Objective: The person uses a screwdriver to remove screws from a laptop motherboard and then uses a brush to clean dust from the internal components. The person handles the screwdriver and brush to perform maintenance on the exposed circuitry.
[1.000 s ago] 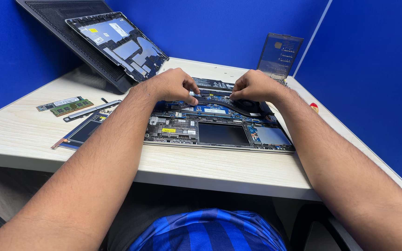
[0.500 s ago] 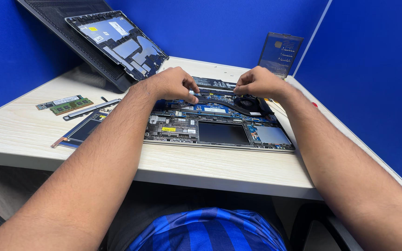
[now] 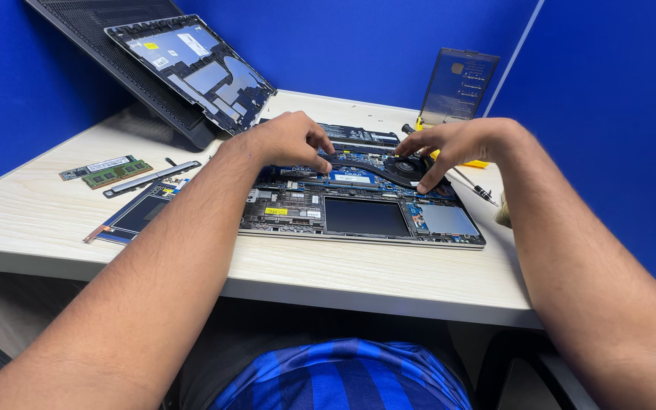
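The black heat-pipe assembly is pinched at both ends — left hand, right hand — to keep it level over the opened laptop.

The desk looks like pale, matt wood-grain laminate. The opened laptop shows glossy black panels and a silvery metal rim.

My left hand and right hand rest fingertips-down on the black cooling fan and heat pipe inside the opened silver laptop base on the pale wooden table. The removed grey bottom cover leans against the blue wall. A green memory stick lies well to my left.
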